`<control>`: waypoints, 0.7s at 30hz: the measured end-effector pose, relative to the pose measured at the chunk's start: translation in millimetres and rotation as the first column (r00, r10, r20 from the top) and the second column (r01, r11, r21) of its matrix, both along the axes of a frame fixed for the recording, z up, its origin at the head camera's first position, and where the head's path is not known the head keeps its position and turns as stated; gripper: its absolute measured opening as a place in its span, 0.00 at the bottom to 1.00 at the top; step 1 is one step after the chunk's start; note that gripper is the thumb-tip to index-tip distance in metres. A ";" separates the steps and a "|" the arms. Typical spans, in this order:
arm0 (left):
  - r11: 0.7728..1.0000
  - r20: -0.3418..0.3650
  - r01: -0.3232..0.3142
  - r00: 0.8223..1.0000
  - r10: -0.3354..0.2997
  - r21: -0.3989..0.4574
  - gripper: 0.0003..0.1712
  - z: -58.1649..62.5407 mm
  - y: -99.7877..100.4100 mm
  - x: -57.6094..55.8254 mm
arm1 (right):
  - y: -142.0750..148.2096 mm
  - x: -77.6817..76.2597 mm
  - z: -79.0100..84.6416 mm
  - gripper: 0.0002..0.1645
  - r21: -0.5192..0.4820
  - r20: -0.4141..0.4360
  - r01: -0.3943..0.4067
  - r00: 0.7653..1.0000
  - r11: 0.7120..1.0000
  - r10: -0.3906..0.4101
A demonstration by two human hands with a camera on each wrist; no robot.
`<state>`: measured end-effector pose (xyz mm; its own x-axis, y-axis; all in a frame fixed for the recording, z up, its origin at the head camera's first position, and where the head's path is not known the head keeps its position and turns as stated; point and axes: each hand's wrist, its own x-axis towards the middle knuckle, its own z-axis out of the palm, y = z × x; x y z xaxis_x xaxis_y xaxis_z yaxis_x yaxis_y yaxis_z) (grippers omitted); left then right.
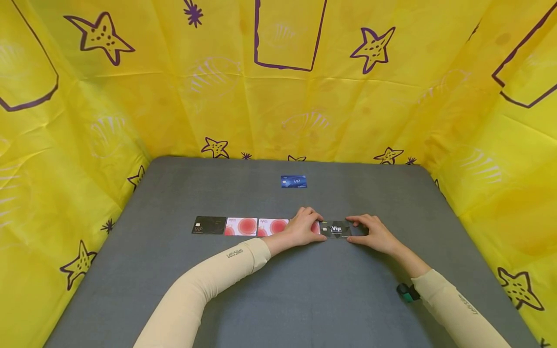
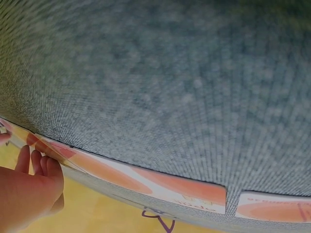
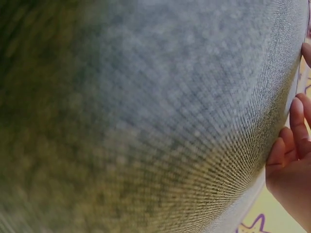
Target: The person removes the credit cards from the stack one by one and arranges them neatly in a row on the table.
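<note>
A row of cards lies on the grey table. From the left come a black VIP card (image 1: 209, 225), a pink card with red circles (image 1: 241, 226), a second pink card (image 1: 272, 226), a third pink card (image 1: 315, 227) and a dark Vip card (image 1: 335, 229). My left hand (image 1: 304, 227) arches over the third pink card and covers much of it. Its thumb and fingertips pinch the dark card's left end. At that card's right end, my right hand (image 1: 375, 235) grips the two corners between thumb and forefinger. The left wrist view shows pink cards (image 2: 170, 187) beside the hand.
A blue VIP card (image 1: 293, 181) lies by itself farther back on the grey tabletop (image 1: 278, 290). Yellow patterned cloth (image 1: 278, 111) hangs round the table's back and sides. A dark wrist strap (image 1: 408, 293) is on the right wrist.
</note>
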<state>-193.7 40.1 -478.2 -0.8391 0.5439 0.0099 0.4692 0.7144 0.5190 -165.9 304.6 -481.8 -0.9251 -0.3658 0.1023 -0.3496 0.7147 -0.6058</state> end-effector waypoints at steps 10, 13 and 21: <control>1.000 0.006 0.020 1.000 -0.020 0.022 0.30 0.8 -1.1 -1.9 | -0.5 -1.5 -0.4 0.32 -0.004 -0.006 -0.010 1.000 1.000 0.010; 0.998 0.016 0.050 0.999 -0.051 0.041 0.31 3.1 -3.5 -4.9 | -2.1 -2.4 0.3 0.30 -0.005 -0.026 -0.005 1.000 1.000 0.005; 0.981 -0.013 0.109 0.994 -0.109 0.161 0.29 5.4 -18.4 -15.4 | -12.3 -5.7 4.0 0.22 -0.021 -0.055 0.026 0.998 0.999 -0.028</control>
